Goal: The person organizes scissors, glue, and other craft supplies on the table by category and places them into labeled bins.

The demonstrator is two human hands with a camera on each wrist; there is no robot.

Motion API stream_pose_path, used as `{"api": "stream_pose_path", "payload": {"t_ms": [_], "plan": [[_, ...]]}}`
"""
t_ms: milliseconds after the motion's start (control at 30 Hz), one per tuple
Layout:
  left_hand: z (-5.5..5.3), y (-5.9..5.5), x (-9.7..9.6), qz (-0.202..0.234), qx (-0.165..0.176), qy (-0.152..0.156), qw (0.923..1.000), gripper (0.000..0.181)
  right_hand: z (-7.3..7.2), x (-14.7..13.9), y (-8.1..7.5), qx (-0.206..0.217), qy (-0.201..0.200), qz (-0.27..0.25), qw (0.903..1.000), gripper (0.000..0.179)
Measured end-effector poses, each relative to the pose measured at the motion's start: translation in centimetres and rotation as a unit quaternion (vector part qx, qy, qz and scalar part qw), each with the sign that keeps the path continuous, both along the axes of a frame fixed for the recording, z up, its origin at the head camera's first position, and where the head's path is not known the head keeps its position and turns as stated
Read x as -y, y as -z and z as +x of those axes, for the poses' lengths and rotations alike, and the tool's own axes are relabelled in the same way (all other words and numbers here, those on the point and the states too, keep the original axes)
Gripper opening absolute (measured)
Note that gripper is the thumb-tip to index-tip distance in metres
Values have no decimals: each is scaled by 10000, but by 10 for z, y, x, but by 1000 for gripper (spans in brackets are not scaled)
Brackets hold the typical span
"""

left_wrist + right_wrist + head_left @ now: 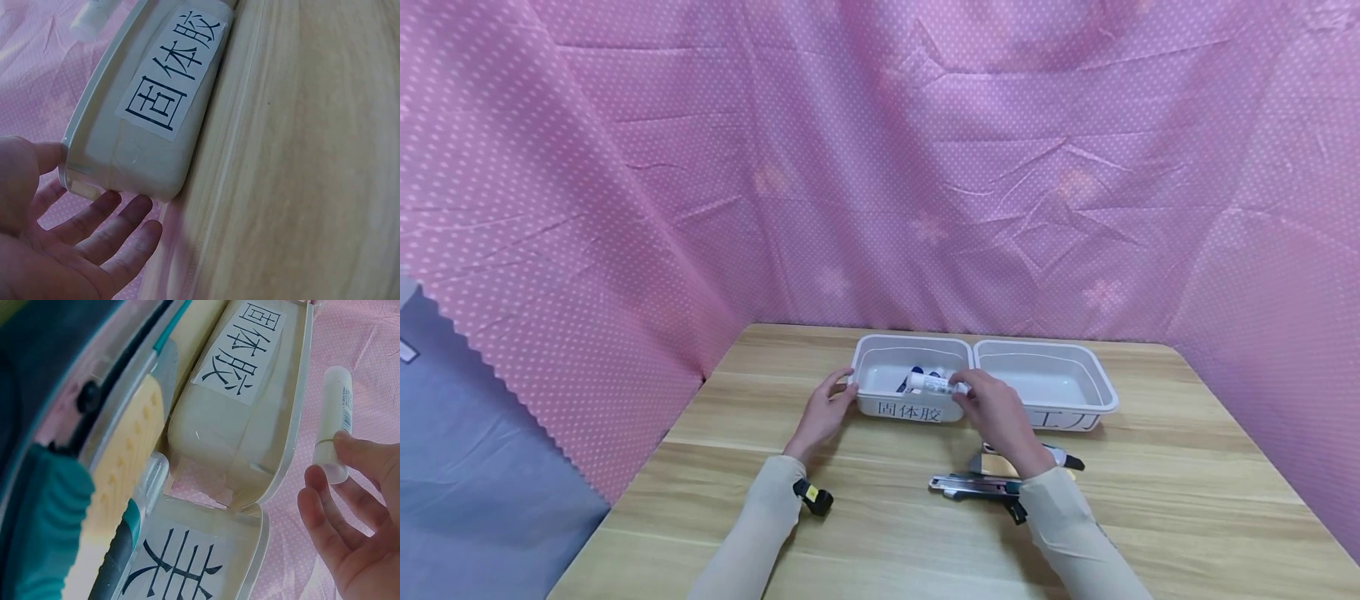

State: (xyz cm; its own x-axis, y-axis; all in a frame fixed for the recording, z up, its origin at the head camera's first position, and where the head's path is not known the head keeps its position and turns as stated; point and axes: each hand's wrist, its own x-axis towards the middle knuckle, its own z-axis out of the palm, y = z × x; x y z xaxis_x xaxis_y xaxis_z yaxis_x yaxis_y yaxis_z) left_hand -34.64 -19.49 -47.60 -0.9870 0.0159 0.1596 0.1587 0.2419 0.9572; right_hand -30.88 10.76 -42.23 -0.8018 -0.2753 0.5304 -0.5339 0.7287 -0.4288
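Note:
My right hand [997, 410] pinches a white glue stick [929, 383] by one end. It is held over the front rim of the left white bin [910, 407], whose front label reads 固体胶. In the right wrist view, thumb and fingertips close on the lower end of the glue stick [333, 419]. At the same bin's left end, my left hand [823, 415] holds the rim, the thumb at its edge. The other fingers reach under the rim toward the end wall in the left wrist view. Several blue-capped glue sticks [912, 377] lie inside that bin.
A second white bin [1051, 384] stands right against the first, its label partly covered by my right hand. Several utility knives [973, 485] lie in front of it, below my right forearm. Behind the wooden table [880, 525] hangs a pink dotted cloth [940, 167].

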Motion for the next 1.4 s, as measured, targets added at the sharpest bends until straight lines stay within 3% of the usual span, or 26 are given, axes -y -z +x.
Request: {"api": "stream_pose_path", "payload": {"t_ms": [300, 600, 1400], "plan": [[1, -1, 0, -104, 50, -51, 9999, 45, -3, -4, 3, -102, 35, -70, 9999, 21], [-1, 0, 1, -83, 40, -35, 10000, 46, -3, -4, 3, -7, 206, -64, 9998, 21], [1, 0, 1, -234, 52, -66, 9997, 48, -4, -5, 4, 169, 204, -145, 9995, 26]]}}
